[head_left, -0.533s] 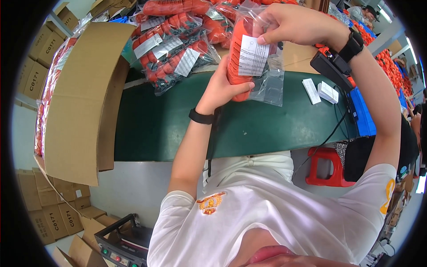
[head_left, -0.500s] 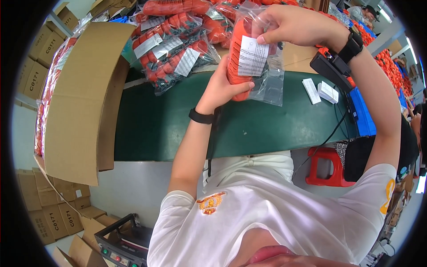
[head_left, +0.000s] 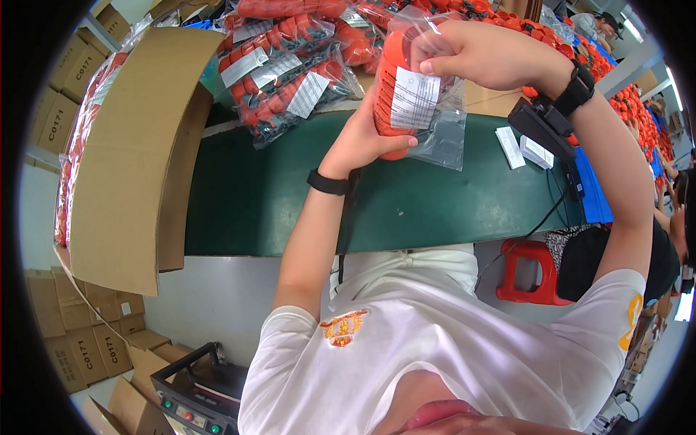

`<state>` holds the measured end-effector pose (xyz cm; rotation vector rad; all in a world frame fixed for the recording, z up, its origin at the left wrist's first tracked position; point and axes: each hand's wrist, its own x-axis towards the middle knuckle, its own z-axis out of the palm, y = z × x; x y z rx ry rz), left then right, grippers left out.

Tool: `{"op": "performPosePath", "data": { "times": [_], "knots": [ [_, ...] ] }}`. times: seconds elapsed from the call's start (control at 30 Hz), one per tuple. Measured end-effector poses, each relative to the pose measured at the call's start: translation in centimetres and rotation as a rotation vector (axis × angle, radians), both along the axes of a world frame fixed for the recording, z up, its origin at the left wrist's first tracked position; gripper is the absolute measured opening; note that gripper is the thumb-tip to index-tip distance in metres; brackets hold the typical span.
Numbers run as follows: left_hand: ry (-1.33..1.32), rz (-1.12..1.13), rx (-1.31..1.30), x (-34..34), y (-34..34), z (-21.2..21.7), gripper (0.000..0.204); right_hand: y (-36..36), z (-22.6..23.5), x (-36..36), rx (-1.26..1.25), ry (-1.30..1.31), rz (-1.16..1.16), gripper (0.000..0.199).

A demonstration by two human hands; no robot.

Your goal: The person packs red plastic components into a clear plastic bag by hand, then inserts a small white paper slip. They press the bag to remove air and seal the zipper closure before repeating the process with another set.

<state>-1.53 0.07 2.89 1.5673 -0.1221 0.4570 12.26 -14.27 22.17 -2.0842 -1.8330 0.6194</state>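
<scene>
My left hand (head_left: 360, 141) grips a stack of ribbed red-orange plastic pieces (head_left: 391, 61) inside a clear plastic bag (head_left: 446, 138), its thumb across the lower end. A white printed paper slip (head_left: 413, 99) lies along the front of the stack; whether it is inside the bag or on it I cannot tell. At the bag's upper end, my right hand (head_left: 471, 54) is closed with curled fingers on the film, its thumb close to the slip's top edge. Plastic partly covers those fingertips. The bag is held tilted above the green tabletop (head_left: 275, 196).
Filled bags of red pieces (head_left: 283, 80) with white slips are heaped at the far left. An open cardboard box (head_left: 123, 159) stands left. White slips (head_left: 535, 152) lie in stacks at right, by a black cable (head_left: 540, 221). A red stool (head_left: 525, 272) is below; people sit far right.
My right hand has shifted slightly right and down at the bag's upper end, its fingers more curled. The left hand keeps its hold, and the view has moved a little.
</scene>
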Motion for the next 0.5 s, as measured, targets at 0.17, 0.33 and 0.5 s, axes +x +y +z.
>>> {"op": "performPosePath", "data": {
  "times": [0.17, 0.33, 0.5],
  "knots": [
    [-0.01, -0.012, 0.002, 0.0, 0.0, -0.3, 0.098, 0.6, -1.0, 0.2, 0.001, -0.08, 0.007, 0.025],
    [0.0, -0.014, 0.031, 0.4, 0.4, -0.7, 0.098, 0.9, -1.7, -0.1, 0.078, -0.069, 0.025, 0.026],
    [0.017, 0.01, 0.03, 0.1, 0.4, -0.4, 0.092, 0.3, -0.5, -0.9, 0.038, -0.138, -0.093, 0.022]
  ]
}}
